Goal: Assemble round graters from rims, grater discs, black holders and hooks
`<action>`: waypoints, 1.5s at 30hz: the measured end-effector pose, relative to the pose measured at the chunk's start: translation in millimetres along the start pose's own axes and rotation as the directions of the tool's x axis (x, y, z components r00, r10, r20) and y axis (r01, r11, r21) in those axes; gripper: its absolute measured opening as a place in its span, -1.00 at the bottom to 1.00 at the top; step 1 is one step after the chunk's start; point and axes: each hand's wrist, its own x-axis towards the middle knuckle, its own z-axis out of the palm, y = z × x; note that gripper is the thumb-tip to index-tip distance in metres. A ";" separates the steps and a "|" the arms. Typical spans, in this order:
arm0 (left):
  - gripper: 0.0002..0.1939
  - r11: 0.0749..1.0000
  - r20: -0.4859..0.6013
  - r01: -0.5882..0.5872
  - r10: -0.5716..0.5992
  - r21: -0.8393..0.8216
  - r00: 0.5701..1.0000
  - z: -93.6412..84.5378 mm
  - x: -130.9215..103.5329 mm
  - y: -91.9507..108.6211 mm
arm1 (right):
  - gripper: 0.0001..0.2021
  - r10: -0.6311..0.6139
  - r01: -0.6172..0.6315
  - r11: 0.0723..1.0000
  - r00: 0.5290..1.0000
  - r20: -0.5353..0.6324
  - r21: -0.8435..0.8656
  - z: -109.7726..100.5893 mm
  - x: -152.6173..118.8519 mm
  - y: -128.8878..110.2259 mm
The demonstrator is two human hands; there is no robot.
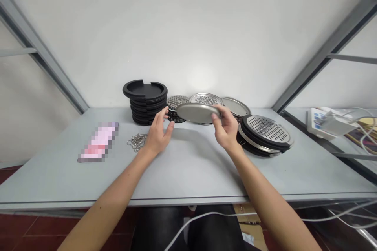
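My right hand [227, 127] grips the right edge of a round grey metal plate [198, 113], thumb on the near side, and holds it tilted above the table. Left of it, my left hand [159, 133] is raised with fingers apart and nothing in it. Small wire clips or rings [137, 141] lie in a heap beside that hand, partly hidden by it. Behind stand a stack of black round holders [145, 104], a perforated metal disc [178, 101], a second perforated disc [206, 98] and plain metal plates [236, 106].
At right, a pile of black rings and metal discs [266, 133] carries a slotted grater disc on top. A phone [100, 141] lies at left. A power strip [322, 123] with white cables sits beyond the right frame post. A white cable [212, 213] hangs before the table edge.
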 end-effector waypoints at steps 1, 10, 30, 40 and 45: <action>-0.50 1.000 0.017 -0.004 0.004 0.001 1.000 -0.3 -0.1 0.3 | -0.77 0.031 -0.033 0.999 0.997 0.070 0.033 0.6 -1.4 -0.1; -0.61 0.999 0.169 -0.050 0.049 0.004 0.984 2.3 -0.8 4.4 | -0.81 0.037 -0.093 0.986 0.931 0.363 0.139 6.7 -7.1 5.0; -0.74 0.994 0.435 -0.098 0.105 -0.038 0.894 0.1 -4.2 9.1 | -0.89 0.035 -0.412 0.882 0.541 0.840 0.228 -1.0 -4.9 5.5; -0.62 0.992 0.468 0.020 -0.078 0.127 0.880 6.1 -8.9 0.3 | -0.88 -0.061 -0.235 0.951 0.491 0.869 0.199 13.5 -20.1 -1.5; -0.61 0.987 0.544 -0.018 -0.072 0.158 0.836 4.9 -11.8 0.4 | -0.80 0.078 -0.153 0.988 0.635 0.769 0.027 15.2 -23.6 13.2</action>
